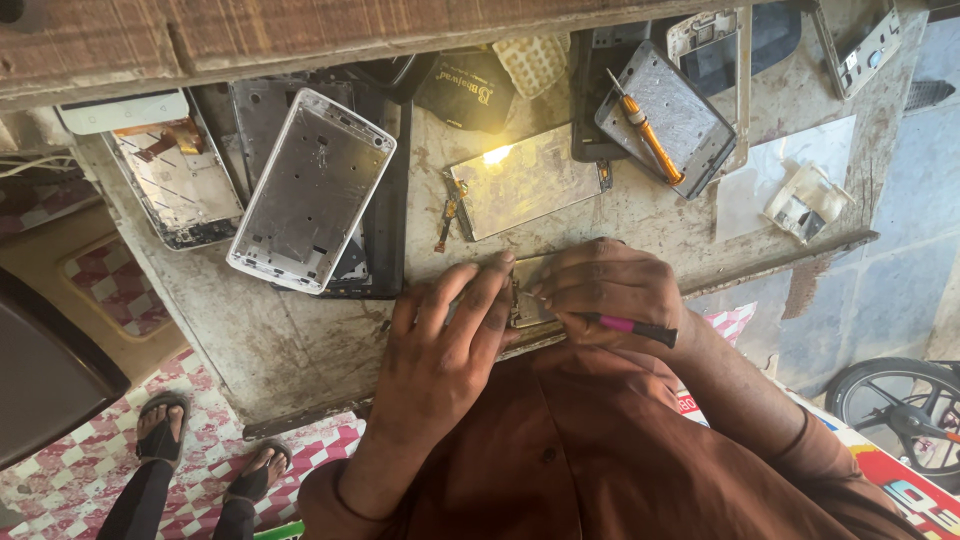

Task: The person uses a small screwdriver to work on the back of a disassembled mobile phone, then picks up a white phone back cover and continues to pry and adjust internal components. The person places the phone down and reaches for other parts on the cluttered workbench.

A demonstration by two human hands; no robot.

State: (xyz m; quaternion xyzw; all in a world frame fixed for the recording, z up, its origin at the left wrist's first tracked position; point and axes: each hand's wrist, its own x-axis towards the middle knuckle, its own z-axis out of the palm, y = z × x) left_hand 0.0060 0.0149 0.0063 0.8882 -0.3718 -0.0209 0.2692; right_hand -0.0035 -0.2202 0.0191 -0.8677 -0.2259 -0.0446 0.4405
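At the near edge of a worn workbench [300,350], a person's left hand [440,350] lies flat, fingers spread, pinning a small metal phone part [527,300] so it cannot slide. Curled shut around a pink-handled screwdriver [630,327], the right hand [605,295] brings the tool to that part. Just beyond sits a bare display panel [520,180] with a dangling ribbon; farther back lie a white phone frame [312,190] and an orange screwdriver [648,135] resting on a grey chassis [690,115].
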